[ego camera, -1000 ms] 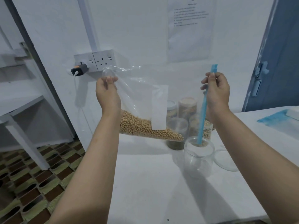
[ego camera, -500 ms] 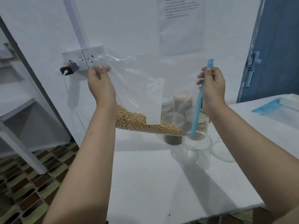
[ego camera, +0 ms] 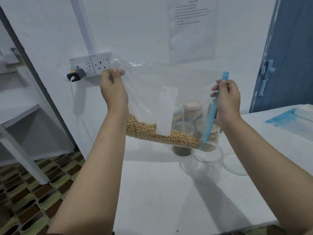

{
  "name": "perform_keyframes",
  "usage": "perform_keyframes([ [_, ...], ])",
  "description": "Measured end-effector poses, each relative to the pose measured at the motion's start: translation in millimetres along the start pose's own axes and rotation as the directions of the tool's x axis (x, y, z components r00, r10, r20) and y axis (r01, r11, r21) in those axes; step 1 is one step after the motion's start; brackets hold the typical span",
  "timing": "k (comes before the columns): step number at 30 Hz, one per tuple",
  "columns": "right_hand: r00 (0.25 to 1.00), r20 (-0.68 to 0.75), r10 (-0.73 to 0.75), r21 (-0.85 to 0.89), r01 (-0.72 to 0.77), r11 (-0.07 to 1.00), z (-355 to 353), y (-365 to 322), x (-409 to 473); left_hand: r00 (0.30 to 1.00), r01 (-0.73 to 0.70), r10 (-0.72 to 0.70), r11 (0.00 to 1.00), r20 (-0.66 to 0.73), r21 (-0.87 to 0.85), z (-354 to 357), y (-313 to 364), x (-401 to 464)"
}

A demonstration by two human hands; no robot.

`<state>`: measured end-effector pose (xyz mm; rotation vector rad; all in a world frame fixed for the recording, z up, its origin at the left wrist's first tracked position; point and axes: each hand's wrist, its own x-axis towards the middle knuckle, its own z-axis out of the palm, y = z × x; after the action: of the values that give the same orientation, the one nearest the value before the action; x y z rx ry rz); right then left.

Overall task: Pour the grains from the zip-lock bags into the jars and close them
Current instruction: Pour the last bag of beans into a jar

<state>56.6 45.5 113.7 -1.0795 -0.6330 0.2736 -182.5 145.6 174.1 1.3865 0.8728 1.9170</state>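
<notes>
A clear zip-lock bag (ego camera: 152, 92) hangs sideways in the air above the white table (ego camera: 160, 192). Yellow soybeans (ego camera: 162, 134) lie along its lower edge. My left hand (ego camera: 113, 89) pinches the bag's closed bottom corner, held high. My right hand (ego camera: 226, 97) grips the blue zip strip (ego camera: 209, 119), whose lower end dips toward the mouth of an empty clear jar (ego camera: 207, 164). No beans are seen falling. A clear lid (ego camera: 234, 164) lies flat to the jar's right.
Several filled jars (ego camera: 193, 110) stand behind the empty one, near the wall. Another blue-edged zip-lock bag (ego camera: 288, 116) lies at the table's far right. A socket with a plugged charger (ego camera: 76, 75) is on the wall at left. The table's left edge drops to a tiled floor (ego camera: 30, 192).
The bag has tilted a little further, and the beans have slid toward the zip end. The blue strip's lower end now sits nearer the jar's mouth. Both hands keep their hold.
</notes>
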Motion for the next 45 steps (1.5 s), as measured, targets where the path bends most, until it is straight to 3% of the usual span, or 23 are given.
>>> perform_keyframes([
  [45, 1.000, 0.001, 0.015, 0.021, -0.015, 1.000, -24, -3, -21, 0.996, -0.058, 0.060, 0.998, 0.071, -0.032, 11, 4, 2],
])
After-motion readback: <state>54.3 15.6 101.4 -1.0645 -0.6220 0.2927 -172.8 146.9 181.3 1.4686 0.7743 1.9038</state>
